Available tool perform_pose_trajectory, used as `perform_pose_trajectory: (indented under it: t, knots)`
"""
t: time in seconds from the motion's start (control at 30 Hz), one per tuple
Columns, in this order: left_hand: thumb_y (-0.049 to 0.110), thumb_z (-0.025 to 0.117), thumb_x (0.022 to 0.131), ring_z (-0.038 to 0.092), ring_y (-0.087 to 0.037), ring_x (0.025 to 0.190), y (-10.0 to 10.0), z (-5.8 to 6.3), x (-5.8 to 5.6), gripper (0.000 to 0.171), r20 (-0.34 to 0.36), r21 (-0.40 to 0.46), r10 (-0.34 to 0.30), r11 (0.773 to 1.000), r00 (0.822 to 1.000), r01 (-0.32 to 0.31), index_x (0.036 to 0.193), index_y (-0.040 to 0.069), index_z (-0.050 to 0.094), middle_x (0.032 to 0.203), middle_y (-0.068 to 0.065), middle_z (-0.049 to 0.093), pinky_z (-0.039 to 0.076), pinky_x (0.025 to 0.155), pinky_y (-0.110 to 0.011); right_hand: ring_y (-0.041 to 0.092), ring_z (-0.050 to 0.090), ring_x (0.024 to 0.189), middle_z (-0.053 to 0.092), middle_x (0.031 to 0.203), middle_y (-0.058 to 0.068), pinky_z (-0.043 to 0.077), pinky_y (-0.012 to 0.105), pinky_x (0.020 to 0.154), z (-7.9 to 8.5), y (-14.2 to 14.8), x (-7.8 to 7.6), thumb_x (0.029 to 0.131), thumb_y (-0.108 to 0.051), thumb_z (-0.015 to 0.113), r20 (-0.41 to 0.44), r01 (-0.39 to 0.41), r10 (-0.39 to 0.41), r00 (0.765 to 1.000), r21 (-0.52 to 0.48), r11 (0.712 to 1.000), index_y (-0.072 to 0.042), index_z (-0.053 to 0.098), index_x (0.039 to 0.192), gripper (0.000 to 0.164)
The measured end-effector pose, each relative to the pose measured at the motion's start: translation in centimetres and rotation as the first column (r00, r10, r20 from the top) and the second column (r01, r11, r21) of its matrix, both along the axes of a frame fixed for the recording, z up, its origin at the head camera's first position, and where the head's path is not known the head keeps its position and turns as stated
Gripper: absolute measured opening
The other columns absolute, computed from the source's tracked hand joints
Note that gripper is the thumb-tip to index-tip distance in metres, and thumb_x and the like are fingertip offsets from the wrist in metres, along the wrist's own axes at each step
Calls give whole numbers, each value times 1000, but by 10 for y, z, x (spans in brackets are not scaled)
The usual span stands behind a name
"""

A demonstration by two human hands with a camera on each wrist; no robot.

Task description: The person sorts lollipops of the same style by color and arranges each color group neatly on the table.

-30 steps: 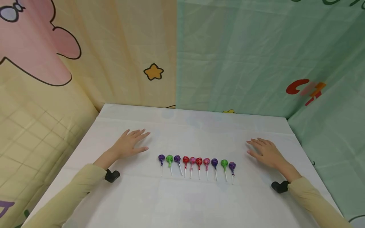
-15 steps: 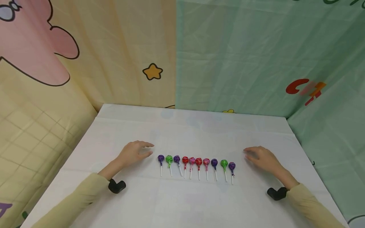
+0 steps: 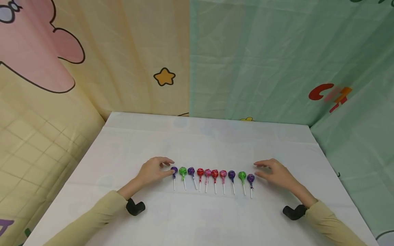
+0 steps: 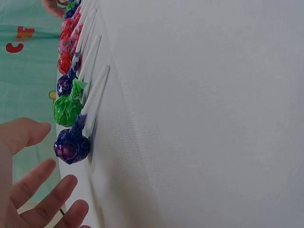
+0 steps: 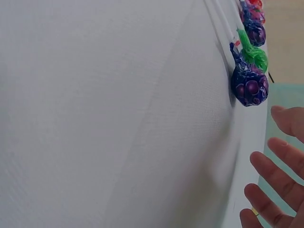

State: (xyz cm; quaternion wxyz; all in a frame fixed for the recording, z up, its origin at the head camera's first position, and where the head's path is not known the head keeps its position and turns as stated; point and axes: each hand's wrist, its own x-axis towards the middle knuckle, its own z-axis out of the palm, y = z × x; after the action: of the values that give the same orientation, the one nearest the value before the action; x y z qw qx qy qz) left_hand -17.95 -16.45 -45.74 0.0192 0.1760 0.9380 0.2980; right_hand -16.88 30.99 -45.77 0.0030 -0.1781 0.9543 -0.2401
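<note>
Several wrapped lollipops lie in a row on the white table, sticks toward the person. The row's left end is a purple lollipop (image 3: 174, 169), and a green lollipop (image 3: 183, 171) lies beside it. My left hand (image 3: 152, 171) is at that left purple one, thumb and fingers spread around its head without gripping; the left wrist view shows gaps about the purple ball (image 4: 71, 146). At the other end is another purple lollipop (image 3: 250, 178). Just right of it hovers my right hand (image 3: 278, 174), fingers parted and holding nothing; in the right wrist view they stay apart from the purple ball (image 5: 250, 87).
Red lollipops (image 3: 214, 174) and pink lollipops (image 3: 223, 174) fill the row's middle. White cloth covers the table (image 3: 197, 218). Printed curtains (image 3: 246, 68) stand behind and at both sides. A black wrist device (image 3: 135, 207) is on each wrist.
Both hands have moved inward and nearer the person, to the two ends of the row. Their spread fingers have bent somewhat. The lollipops lie as before.
</note>
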Motion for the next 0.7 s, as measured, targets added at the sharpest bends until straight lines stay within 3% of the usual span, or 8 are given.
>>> perform_pose_trajectory:
  t: [0.3,0.7]
  knots:
    - [30,77,78,53,-9,74,9,0,0,29,7,3,15,1000,1000,-15,104,16,73,87,4,70,41,63,-24,13,56,88,69,93,-5,49,32,77,-1,-3,1,83,-20,74,43,-35,38,998,-72,997,-10,71,111,30]
    - [28,80,76,54,-4,66,19,-5,1,22,51,13,94,995,994,-94,96,19,75,83,6,70,42,58,-25,9,53,86,69,92,-9,48,29,76,-2,-9,7,84,-25,74,81,-46,53,995,-92,995,-12,72,108,27]
